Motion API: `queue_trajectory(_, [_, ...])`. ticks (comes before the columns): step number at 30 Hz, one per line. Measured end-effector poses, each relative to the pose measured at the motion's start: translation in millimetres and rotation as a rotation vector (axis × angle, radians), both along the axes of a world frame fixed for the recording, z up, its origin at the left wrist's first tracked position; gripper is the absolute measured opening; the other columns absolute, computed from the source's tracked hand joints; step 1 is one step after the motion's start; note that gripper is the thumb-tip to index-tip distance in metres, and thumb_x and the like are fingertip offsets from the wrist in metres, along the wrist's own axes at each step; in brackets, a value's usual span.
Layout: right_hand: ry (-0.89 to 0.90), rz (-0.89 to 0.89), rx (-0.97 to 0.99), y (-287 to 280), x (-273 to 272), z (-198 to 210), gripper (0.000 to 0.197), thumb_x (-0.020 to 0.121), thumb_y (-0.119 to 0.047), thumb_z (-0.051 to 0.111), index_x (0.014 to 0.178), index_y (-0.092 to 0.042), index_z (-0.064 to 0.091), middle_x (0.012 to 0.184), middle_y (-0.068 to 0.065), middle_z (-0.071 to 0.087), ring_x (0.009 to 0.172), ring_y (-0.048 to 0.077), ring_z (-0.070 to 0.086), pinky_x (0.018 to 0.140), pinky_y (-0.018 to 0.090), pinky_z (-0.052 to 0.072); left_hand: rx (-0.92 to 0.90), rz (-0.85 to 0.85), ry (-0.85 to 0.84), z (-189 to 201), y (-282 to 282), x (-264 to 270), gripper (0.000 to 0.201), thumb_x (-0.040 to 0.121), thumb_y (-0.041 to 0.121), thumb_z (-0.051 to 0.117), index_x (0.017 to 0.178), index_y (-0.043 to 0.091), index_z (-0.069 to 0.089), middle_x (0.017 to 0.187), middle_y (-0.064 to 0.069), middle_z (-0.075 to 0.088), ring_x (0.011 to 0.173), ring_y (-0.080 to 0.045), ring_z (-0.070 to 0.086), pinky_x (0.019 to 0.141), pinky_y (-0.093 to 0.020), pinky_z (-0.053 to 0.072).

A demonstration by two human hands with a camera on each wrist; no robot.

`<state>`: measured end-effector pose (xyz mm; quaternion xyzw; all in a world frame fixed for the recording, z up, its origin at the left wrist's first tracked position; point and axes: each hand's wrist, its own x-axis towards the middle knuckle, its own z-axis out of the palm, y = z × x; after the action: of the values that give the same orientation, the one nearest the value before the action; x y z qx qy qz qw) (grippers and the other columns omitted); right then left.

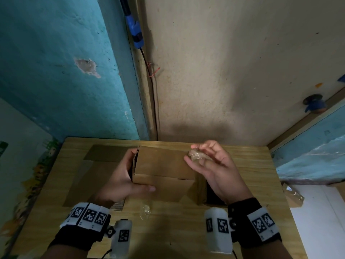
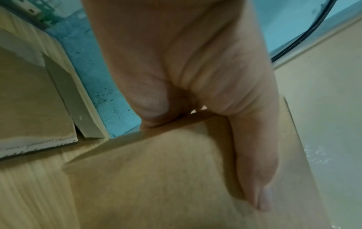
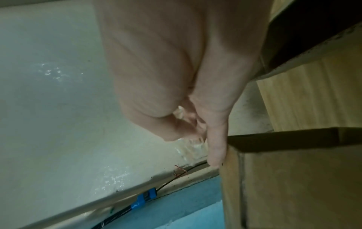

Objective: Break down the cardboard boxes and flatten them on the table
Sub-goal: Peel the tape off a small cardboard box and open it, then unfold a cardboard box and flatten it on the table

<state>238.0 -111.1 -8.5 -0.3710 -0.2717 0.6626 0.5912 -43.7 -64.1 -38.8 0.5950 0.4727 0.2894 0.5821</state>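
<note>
I have my left hand (image 1: 119,182) wrapped round the left end of the cardboard box (image 1: 162,163): thumb (image 2: 254,162) laid flat along the near face, the other fingers curled over the open end and hidden from me. The box stands on the wooden table (image 1: 177,230), mid-table, its near edge under my thumb. My right hand (image 1: 214,165) hovers over the box's right top corner, fingers loosely curled, pinching a crumpled wad of clear tape (image 1: 197,156) between thumb and fingertips. Left of my left fingers, flattened cardboard (image 1: 87,176) lies flat, reaching close to the table's left edge. Below my thumb a small scrap of clear tape (image 1: 145,212) sits on bare wood, with open tabletop toward me. Right of my right hand, bare wood runs to the table's edge. I can read no writing on the box; only square coded markers show on my wrist bands (image 1: 87,215).
</note>
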Motion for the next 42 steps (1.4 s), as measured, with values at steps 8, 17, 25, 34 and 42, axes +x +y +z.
queue_trajectory(8, [-0.571, -0.073, 0.142, -5, 8, 11, 0.02, 0.099, 0.001, 0.061, 0.101, -0.011, 0.077, 0.104, 0.002, 0.072, 0.1, 0.019, 0.067, 0.089, 0.034, 0.052, -0.01, -0.028, -0.025, 4, -1, 3, 0.108, 0.039, 0.028, 0.097, 0.134, 0.037, 0.045, 0.127, 0.019, 0.064, 0.116, -0.003, 0.063, 0.085, -0.026, 0.058])
queue_trajectory(17, [-0.58, 0.096, 0.185, -8, 16, 3, 0.011, 0.089, -0.008, 0.051, 0.078, -0.007, 0.048, 0.082, 0.01, 0.042, 0.08, 0.031, 0.039, 0.076, 0.045, 0.03, -0.064, -0.038, -0.011, -10, -1, -4, 0.117, 0.032, 0.04, 0.101, 0.134, 0.036, 0.043, 0.125, 0.02, 0.064, 0.115, -0.005, 0.064, 0.084, -0.03, 0.059])
queue_trajectory(25, [-0.753, 0.09, -0.084, -20, -2, -13, 0.069, 0.099, -0.013, 0.066, 0.153, -0.042, 0.034, 0.133, -0.02, 0.066, 0.113, 0.01, 0.068, 0.096, 0.037, 0.059, -0.135, 0.042, 0.018, -46, -6, -14, 0.114, 0.039, 0.012, 0.103, 0.136, 0.024, 0.044, 0.124, -0.004, 0.066, 0.107, 0.002, 0.067, 0.078, -0.017, 0.057])
queue_trajectory(34, [-0.913, 0.044, -0.06, -25, -23, -50, 0.033, 0.088, -0.006, 0.079, 0.114, -0.027, 0.076, 0.109, -0.017, 0.077, 0.103, 0.001, 0.072, 0.089, 0.025, 0.06, -0.193, 0.073, 0.036, -70, -10, -42, 0.121, 0.033, 0.023, 0.102, 0.139, 0.024, 0.045, 0.127, -0.006, 0.066, 0.109, -0.005, 0.068, 0.078, -0.022, 0.06])
queue_trajectory(42, [-0.955, 0.062, -0.009, -25, -33, -71, 0.026, 0.092, 0.002, 0.072, 0.09, -0.023, 0.08, 0.093, -0.015, 0.071, 0.093, 0.009, 0.067, 0.083, 0.023, 0.054, -0.195, 0.095, 0.015, -70, -13, -57, 0.112, 0.044, 0.002, 0.101, 0.139, 0.027, 0.048, 0.128, 0.0, 0.067, 0.11, -0.001, 0.067, 0.079, -0.019, 0.058])
